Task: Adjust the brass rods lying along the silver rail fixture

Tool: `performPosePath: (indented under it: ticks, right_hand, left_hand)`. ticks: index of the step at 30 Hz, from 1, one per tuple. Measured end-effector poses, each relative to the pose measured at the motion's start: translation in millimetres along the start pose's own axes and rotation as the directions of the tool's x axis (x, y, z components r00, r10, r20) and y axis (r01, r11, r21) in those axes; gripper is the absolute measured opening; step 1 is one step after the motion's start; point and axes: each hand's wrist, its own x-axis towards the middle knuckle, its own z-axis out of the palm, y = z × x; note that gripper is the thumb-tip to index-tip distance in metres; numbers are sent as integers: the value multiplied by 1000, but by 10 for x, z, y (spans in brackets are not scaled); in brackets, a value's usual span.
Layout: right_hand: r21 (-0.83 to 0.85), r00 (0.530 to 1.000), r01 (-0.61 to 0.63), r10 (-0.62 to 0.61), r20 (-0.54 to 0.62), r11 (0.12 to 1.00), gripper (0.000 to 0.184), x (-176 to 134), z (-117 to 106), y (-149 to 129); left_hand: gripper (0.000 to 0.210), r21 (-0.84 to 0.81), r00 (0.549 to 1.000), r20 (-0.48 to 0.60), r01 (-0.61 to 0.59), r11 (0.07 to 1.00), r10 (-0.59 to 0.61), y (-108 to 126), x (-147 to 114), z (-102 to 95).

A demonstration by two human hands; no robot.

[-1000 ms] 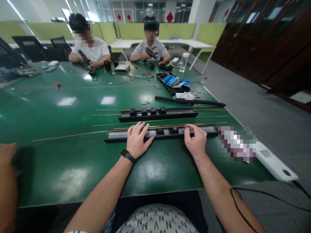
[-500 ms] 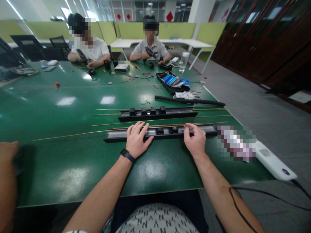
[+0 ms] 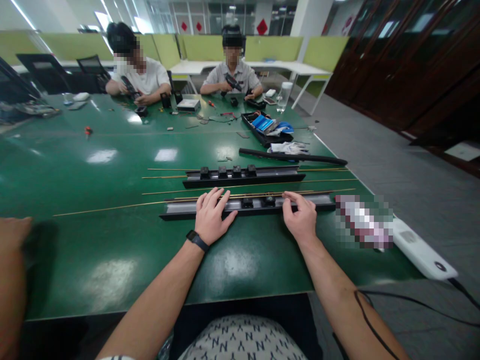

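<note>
In front of me lies a black channel (image 3: 176, 215) with a pale inner face and two small black blocks showing in it, one block (image 3: 247, 202) left of the other block (image 3: 269, 200). Thin brass rods run lengthwise along its far side; one long brass rod (image 3: 108, 208) sticks out far to the left. My left hand (image 3: 213, 216) rests across the channel with fingers spread, covering part of it. Thumb and index finger of my right hand (image 3: 300, 214) are pinched at the rods near the channel's right part; the fingers partly hide the contact.
Behind lies a second black channel (image 3: 243, 183) with several black blocks. Farther back are a black tube (image 3: 292, 156), gloves (image 3: 288, 148) and a black tray (image 3: 258, 134) of blue items. A white device (image 3: 423, 248) is at right; another person's arm (image 3: 13, 260) at left.
The long brass rod has shifted slightly to the right. My right hand has moved a little left, while my left hand stays in place. The other person's hand at left has edged right.
</note>
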Motion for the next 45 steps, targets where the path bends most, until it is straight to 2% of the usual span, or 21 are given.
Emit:
performPosePath:
  ticks: [5, 12, 19, 27, 34, 42, 45]
  right_hand:
    - [-6, 999, 43, -42, 18, 999, 19, 2, 9, -13]
    - [-43, 999, -31, 30, -35, 999, 19, 25, -11, 5]
    - [-6, 998, 44, -43, 54, 999, 21, -1, 3, -20]
    - [-38, 1000, 17, -18, -26, 999, 20, 12, 3, 3]
    - [-1, 997, 68, -68, 48, 998, 22, -2, -1, -13]
    - [-30, 1000, 28, -28, -11, 999, 19, 14, -4, -5]
    - [2, 999, 47, -47, 7, 999, 22, 6, -7, -12]
  left_hand:
    - [58, 8, 1000, 7, 2, 1000, -2, 0, -4, 0]
    - [59, -2, 1000, 15, 11, 1000, -11, -4, -4, -4]
    - [58, -3, 1000, 14, 8, 1000, -8, 0, -2, -6]
    - [58, 7, 1000, 13, 2, 1000, -2, -1, -8, 1]
    - [58, 0, 1000, 11, 5, 1000, -5, -3, -5, -2]
    - [59, -8, 1000, 16, 12, 1000, -12, -4, -7, 4]
    - [59, -3, 1000, 15, 8, 1000, -8, -1, -5, 2]
